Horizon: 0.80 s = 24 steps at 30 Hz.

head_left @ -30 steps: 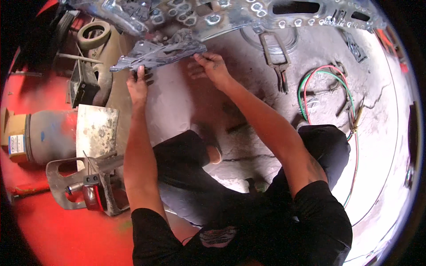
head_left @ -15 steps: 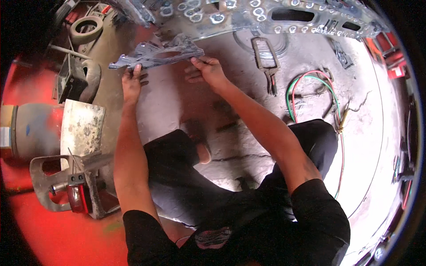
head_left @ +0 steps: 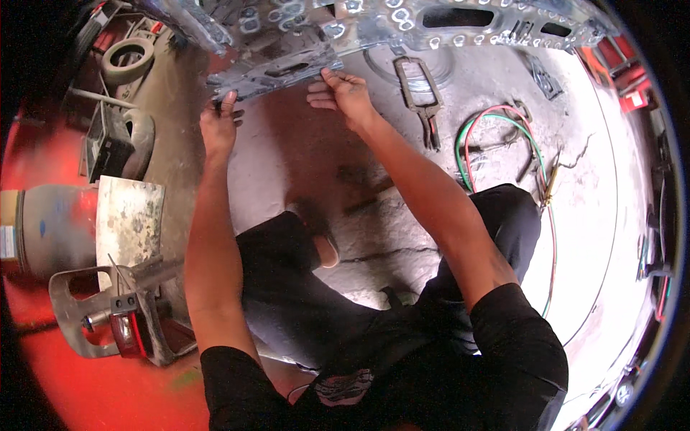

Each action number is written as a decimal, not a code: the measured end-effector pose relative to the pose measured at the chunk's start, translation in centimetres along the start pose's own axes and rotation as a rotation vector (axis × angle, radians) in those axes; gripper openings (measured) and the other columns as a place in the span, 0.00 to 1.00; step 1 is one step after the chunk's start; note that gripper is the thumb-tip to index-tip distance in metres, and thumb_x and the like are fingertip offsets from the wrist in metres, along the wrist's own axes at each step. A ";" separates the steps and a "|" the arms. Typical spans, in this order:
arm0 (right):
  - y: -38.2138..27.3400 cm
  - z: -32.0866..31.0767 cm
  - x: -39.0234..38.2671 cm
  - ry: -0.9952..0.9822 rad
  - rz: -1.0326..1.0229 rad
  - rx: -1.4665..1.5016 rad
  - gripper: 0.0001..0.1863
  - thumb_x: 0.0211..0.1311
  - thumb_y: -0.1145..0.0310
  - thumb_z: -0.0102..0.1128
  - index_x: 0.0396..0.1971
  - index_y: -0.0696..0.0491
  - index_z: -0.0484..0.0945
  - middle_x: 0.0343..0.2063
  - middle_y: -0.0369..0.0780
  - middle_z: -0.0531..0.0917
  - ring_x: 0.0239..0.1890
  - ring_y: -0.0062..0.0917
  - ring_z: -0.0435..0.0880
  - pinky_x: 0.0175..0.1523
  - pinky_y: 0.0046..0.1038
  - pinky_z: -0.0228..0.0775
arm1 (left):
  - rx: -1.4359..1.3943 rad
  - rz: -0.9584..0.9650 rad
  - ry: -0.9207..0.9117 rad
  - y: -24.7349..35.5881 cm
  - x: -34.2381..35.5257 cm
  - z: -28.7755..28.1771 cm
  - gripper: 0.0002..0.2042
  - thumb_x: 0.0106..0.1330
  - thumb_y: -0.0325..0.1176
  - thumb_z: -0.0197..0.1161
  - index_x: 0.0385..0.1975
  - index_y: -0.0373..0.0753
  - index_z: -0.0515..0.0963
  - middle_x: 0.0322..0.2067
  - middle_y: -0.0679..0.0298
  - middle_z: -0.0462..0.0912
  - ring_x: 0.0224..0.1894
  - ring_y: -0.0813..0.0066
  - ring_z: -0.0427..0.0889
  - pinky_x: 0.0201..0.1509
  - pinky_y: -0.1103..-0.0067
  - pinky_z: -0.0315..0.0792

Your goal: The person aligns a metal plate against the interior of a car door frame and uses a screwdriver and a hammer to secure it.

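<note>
A flat grey sheet-metal piece (head_left: pixel 277 80) with a cut-out slot lies level between my two hands. My left hand (head_left: pixel 221 123) pinches its near left edge, thumb on top. At its near right corner my right hand (head_left: pixel 343 95) grips it between thumb and forefinger, the other fingers extended beneath. The piece's far edge is up against, or just below, a large metal panel (head_left: pixel 388 25) dotted with ring-shaped weld marks; whether the two touch I cannot tell.
Right of my hands lie a locking C-clamp (head_left: pixel 420 90), coiled wire (head_left: pixel 449 68), red and green hoses (head_left: pixel 461 147) with a brass torch (head_left: pixel 552 188), and a metal bracket (head_left: pixel 544 77). Leftward are a tyre (head_left: pixel 128 62), a black crate (head_left: pixel 106 144) and a drum (head_left: pixel 61 226).
Both hands have carried the sheet-metal piece slightly, tilting it flatter so that its slotted face shows, and its far edge is now at the large panel. My view has shifted a little.
</note>
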State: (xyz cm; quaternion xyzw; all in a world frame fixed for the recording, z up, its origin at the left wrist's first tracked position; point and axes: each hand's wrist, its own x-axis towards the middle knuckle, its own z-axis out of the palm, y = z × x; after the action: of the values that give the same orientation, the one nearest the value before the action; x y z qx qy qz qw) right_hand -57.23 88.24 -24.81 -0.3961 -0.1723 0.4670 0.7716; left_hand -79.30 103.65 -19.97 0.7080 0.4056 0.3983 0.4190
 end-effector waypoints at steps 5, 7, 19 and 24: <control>0.0 0.0 0.7 -0.003 -0.033 0.034 0.16 0.72 0.63 0.61 0.43 0.63 0.78 0.39 0.51 0.85 0.36 0.39 0.89 0.41 0.36 0.87 | 0.014 0.009 -0.013 -0.2 0.2 0.2 0.20 0.72 0.43 0.64 0.51 0.30 0.74 0.41 0.58 0.83 0.33 0.68 0.87 0.33 0.74 0.80; -0.1 -0.2 1.0 -0.020 -0.049 0.041 0.16 0.72 0.64 0.60 0.45 0.64 0.77 0.40 0.52 0.85 0.37 0.41 0.89 0.41 0.37 0.87 | 0.000 0.009 -0.012 -0.4 0.3 0.2 0.20 0.72 0.42 0.64 0.51 0.30 0.74 0.41 0.57 0.83 0.32 0.68 0.87 0.33 0.74 0.81; -0.7 -1.1 1.8 0.015 -0.086 0.061 0.15 0.73 0.68 0.57 0.46 0.66 0.76 0.40 0.54 0.85 0.38 0.44 0.89 0.42 0.39 0.88 | 0.197 0.072 0.057 -0.6 1.6 1.5 0.18 0.69 0.42 0.68 0.43 0.30 0.78 0.32 0.60 0.84 0.27 0.74 0.84 0.29 0.77 0.78; -1.0 -2.0 2.7 0.064 -0.106 0.086 0.15 0.73 0.67 0.58 0.44 0.67 0.77 0.38 0.53 0.85 0.36 0.43 0.89 0.40 0.39 0.88 | 0.253 0.261 0.138 0.3 1.8 3.3 0.18 0.67 0.43 0.70 0.36 0.30 0.79 0.28 0.61 0.83 0.24 0.77 0.80 0.27 0.79 0.74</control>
State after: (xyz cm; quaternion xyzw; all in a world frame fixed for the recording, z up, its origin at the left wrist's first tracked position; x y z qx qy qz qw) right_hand -54.01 89.39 -25.54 -0.3674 -0.1481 0.4197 0.8167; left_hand -75.63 104.26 -20.39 0.7726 0.3848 0.4428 0.2425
